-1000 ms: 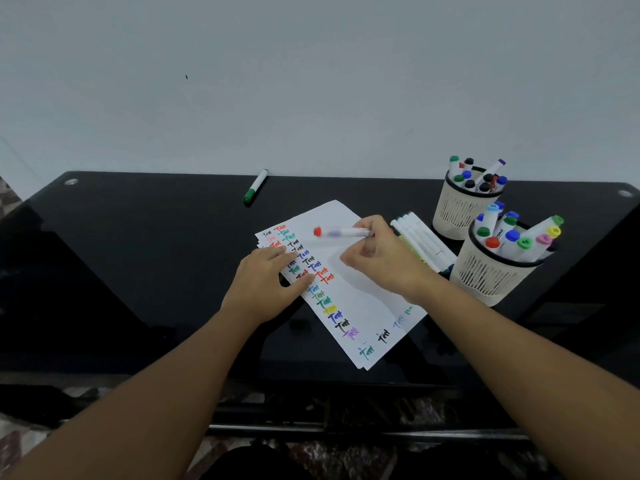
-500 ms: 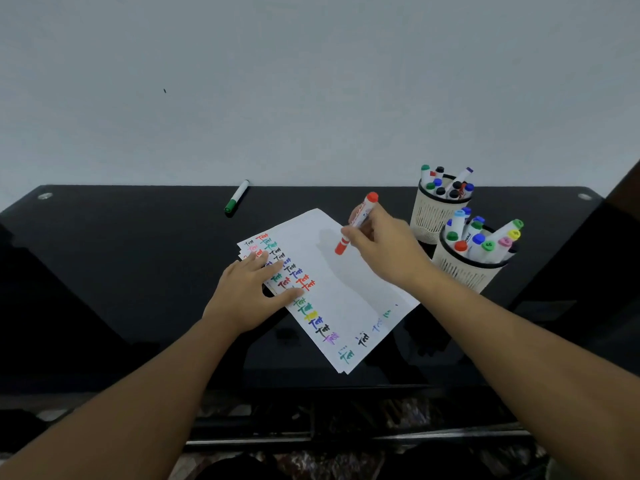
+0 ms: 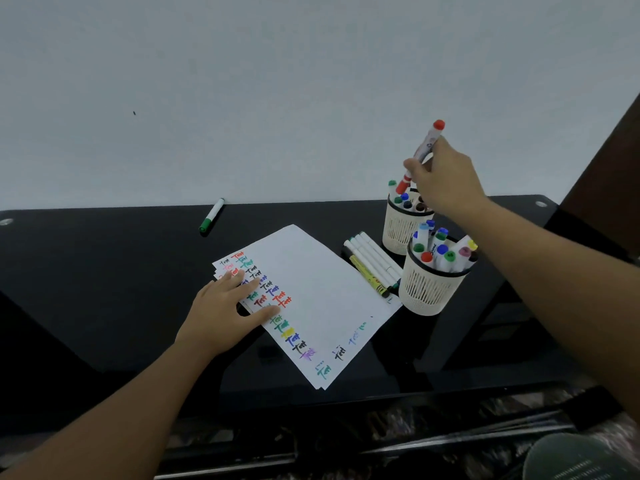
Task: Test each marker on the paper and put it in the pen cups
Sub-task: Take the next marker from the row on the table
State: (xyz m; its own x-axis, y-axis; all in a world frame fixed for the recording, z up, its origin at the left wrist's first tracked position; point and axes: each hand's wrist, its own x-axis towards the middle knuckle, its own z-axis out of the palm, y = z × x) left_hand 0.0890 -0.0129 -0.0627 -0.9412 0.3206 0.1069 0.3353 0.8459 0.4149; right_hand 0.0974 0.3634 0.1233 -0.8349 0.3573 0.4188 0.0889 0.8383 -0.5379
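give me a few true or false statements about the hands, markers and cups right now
1. The right hand holds a red marker above the far cup. True.
2. The left hand holds a marker. False: it rests flat on the paper.
3. A green marker lies alone on the table. True.
4. The near cup is empty. False: it holds several markers.

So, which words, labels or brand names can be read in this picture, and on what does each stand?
"Test", handwritten many times in many colours: paper.
Print on the red marker barrel: too blurred to read.
Print on the yellow marker: too small to read.
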